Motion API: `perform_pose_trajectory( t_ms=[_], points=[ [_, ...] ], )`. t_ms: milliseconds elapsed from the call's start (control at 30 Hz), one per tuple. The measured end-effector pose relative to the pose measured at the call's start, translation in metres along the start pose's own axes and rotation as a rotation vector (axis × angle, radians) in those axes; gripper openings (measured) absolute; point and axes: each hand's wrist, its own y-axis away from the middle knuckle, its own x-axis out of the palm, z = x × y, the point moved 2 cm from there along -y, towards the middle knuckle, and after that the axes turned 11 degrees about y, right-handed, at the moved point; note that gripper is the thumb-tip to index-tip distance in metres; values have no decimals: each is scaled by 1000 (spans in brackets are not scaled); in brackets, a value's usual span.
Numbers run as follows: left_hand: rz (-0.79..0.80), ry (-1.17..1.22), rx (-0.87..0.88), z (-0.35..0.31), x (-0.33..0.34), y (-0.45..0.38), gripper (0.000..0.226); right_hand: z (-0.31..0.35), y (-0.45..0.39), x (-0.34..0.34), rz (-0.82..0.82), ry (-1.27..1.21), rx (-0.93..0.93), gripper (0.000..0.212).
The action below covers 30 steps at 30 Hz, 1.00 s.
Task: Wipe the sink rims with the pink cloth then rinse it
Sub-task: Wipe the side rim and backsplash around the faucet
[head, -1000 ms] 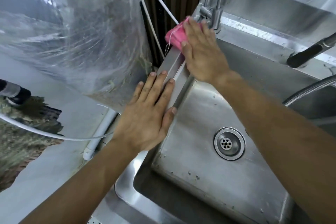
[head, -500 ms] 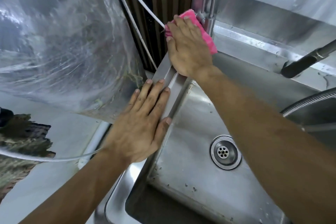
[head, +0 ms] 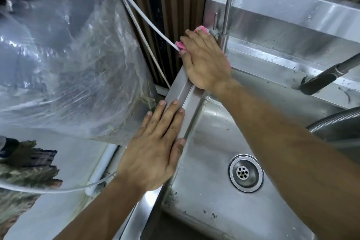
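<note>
Lying under right hand (head: 206,60): pink cloth (head: 180,45)

My right hand (head: 206,62) has slid up the left sink rim (head: 181,91) into the far corner, where it now lies flat just left of the tap post (head: 224,42). A second ago the cloth (head: 181,46) bulged out to the left of my fingers; half a second ago a broad strip showed along their right side. Now only scraps of pink peek out past the fingertips and the thumb side, one touching the white hose (head: 148,23). My left hand (head: 155,150) lies farther behind the right than before.
</note>
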Motion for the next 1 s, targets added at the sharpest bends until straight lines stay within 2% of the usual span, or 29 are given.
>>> perform_pose_trajectory(
  t_ms=[100, 200, 400, 533, 633, 767, 1000],
  points=[
    [19, -14, -22, -1, -2, 0, 63, 5, -5, 1, -46, -19, 93, 50],
    [29, -104, 25, -6, -11, -18, 64, 10, -1, -4, -23, -48, 139, 51],
    [64, 25, -9, 2, -4, -40, 72, 23, 41, 0, 7, -120, 183, 56],
    [43, 107, 5, 6, -3, -45, 67, 14, 21, 1, 69, 8, 103, 59],
    [28, 114, 4, 7, -1, -44, 66, 4, -6, -1, 110, -1, 34, 58],
    [17, 158, 4, 9, 0, -46, 64, -1, -21, 0, 85, -28, 31, 54],
    [31, 112, 7, 6, 0, -46, 66, 6, 39, -5, 10, -91, 12, 54]
  ],
)
